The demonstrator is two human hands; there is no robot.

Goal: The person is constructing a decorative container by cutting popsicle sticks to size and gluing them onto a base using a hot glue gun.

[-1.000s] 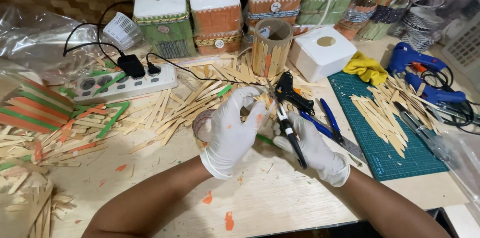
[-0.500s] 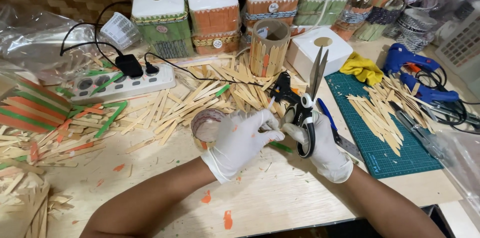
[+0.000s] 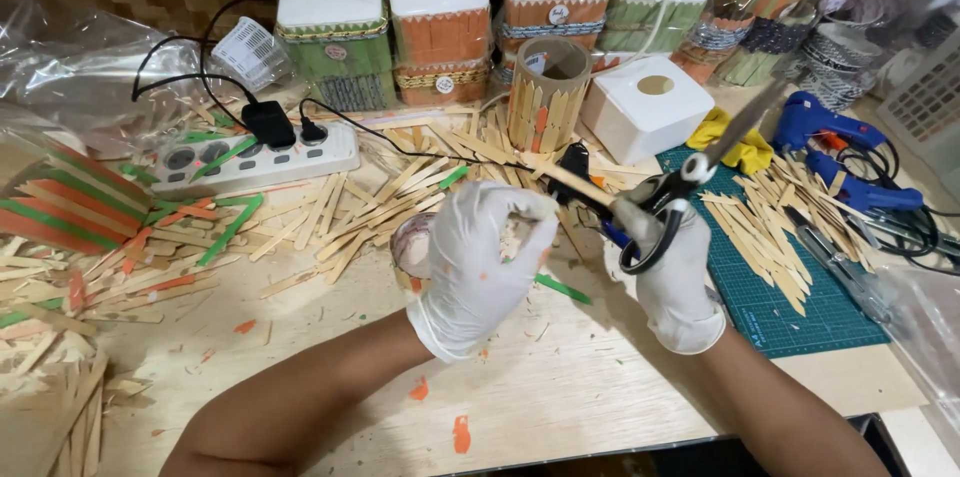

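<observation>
Head view: left gloved hand (image 3: 480,262) pinches a plain wooden stick (image 3: 570,180) above the table; right gloved hand (image 3: 672,272) grips scissors (image 3: 690,172), blades shut. Stick looks uncut; finished stick-covered boxes (image 3: 438,37) stand behind.

One scissors (image 3: 690,172), one power strip (image 3: 255,159), two gloved hands (image 3: 480,257).

Scene bright, evenly lit, warm indoor light from above. We see only soft, short shadows under left hand (image 3: 478,272) and right hand (image 3: 672,277). White gloves near overexposure. Mild glare on plastic bag (image 3: 70,67) at left. Scissors (image 3: 690,172) slightly motion-blurred. We note wide-angle bending toward edges; corners softer.
</observation>
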